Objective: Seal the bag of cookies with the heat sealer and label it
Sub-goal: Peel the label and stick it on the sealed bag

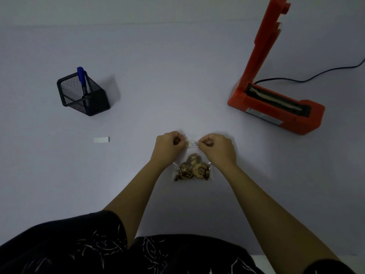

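A clear bag of cookies (192,169) lies flat on the white table in front of me. A small white label (192,143) with dark writing is stretched across the bag's upper part. My left hand (169,147) pinches the label's left end, and my right hand (216,148) pinches its right end. The orange heat sealer (276,107) stands to the right with its arm raised upright, apart from both hands.
A black mesh pen holder (84,94) with a blue pen (82,78) stands at the left. A small white strip of paper (101,139) lies on the table left of my hands. The sealer's black cable (316,75) runs off to the right.
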Available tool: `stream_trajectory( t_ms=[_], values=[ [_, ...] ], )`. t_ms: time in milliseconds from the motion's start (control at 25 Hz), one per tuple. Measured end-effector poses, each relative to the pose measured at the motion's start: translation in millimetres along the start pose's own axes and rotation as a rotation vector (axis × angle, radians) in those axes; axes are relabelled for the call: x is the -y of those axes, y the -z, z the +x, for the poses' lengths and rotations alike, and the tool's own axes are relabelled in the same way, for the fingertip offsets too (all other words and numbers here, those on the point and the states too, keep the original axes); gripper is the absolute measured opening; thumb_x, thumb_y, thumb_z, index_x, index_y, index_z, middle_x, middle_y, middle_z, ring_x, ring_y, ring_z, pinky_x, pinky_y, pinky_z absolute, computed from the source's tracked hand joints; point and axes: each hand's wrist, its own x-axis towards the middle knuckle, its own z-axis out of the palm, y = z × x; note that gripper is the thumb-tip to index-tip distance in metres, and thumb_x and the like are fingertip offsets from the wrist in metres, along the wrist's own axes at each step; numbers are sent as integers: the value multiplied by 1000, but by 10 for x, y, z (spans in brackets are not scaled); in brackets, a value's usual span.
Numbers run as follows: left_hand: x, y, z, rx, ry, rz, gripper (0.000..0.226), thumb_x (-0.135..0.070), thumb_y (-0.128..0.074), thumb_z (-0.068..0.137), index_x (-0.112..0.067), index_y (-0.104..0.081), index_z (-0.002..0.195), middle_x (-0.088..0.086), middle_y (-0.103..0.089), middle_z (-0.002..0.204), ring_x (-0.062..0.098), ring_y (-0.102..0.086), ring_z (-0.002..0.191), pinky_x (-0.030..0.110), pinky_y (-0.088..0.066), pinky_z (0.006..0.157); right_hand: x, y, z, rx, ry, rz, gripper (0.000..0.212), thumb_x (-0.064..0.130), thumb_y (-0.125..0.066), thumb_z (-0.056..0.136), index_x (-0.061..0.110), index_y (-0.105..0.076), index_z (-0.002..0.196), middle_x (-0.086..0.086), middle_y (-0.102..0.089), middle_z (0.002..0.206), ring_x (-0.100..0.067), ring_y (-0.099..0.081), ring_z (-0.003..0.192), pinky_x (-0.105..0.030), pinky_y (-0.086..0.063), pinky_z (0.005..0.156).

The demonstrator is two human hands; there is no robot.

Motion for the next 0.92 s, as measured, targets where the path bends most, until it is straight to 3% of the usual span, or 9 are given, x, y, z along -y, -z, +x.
stream_trajectory(
  t_ms=[280,480,640,760,920],
  values=[
    [-2,-64,4,-35,-21,37,11,-14,-61,85,-5,-68,85,10,-71,81,18,-61,73,25,-48,66,43,-36,30,-18,-9,-79,11,31,-65,78,24,-69,85,6,-70,82,-13,-62,74,-23,-44,62],
    [-39,-116,-21,-79,-40,70,11,-11,-59,84,-3,-67,86,12,-71,80,25,-64,74,34,-52,69,66,-59,32,-30,14,-130,8,30,-64,76,25,-68,81,7,-71,80,-15,-64,75,-26,-48,63],
    [-38,-161,-27,-95,-97,133,13,-11,-56,86,0,-64,86,14,-68,81,28,-62,73,38,-50,66,53,-80,21,-50,75,-138,5,25,-64,77,23,-65,81,9,-65,71,-16,-62,71,-30,-51,62],
    [6,-192,-33,-114,-149,167,13,-11,-57,87,1,-62,89,15,-66,83,30,-61,74,38,-48,64,20,-74,24,-53,128,-117,15,20,-64,79,19,-61,94,8,-61,70,-16,-61,69,-28,-49,60],
    [97,-139,-55,-129,-122,55,20,-17,-62,87,-3,-61,101,10,-65,86,23,-60,78,32,-49,71,-81,-21,46,-66,170,-75,12,22,-63,81,16,-64,91,6,-61,74,-14,-61,70,-33,-55,67]
  ],
)
